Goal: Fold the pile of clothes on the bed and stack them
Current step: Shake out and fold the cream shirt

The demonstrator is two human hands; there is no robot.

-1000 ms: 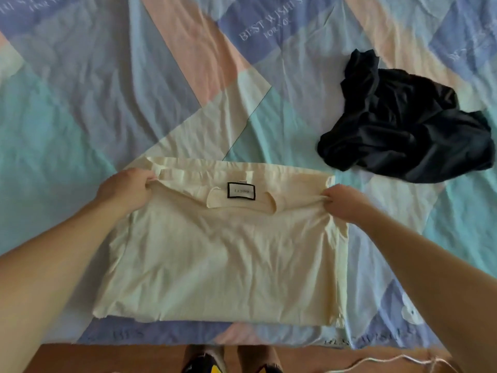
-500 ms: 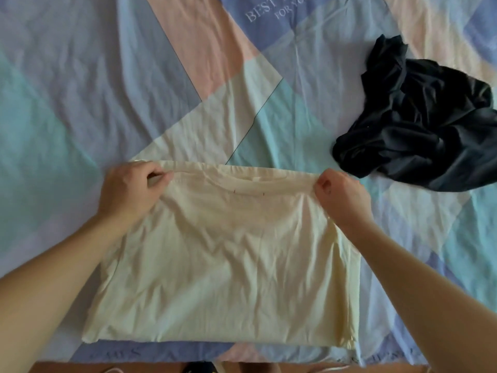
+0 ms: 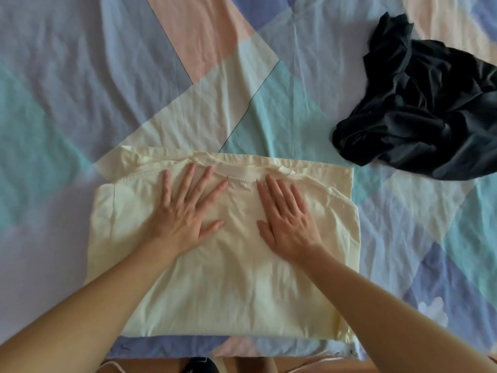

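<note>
The left hand (image 3: 185,211) and the right hand (image 3: 289,218) both lie flat, palms down and fingers spread, pressing side by side on the upper half of the cream shirt (image 3: 228,278); neither grasps anything. The shirt lies under them as a folded rectangle on the patchwork bedsheet (image 3: 80,90), its hem and neckline edges lined up just beyond the fingertips, its near edge reaching back toward the person at the foot of the bed. Beyond and to the right of the right hand, well apart from the cream shirt, a crumpled black garment (image 3: 419,114) waits unfolded. The step in hand looks like smoothing and flattening the fold just made. Next, judging by the wide shape, the shirt probably needs one more fold, or setting aside as the base of the stack, before the hands reach out right for the black garment.
</note>
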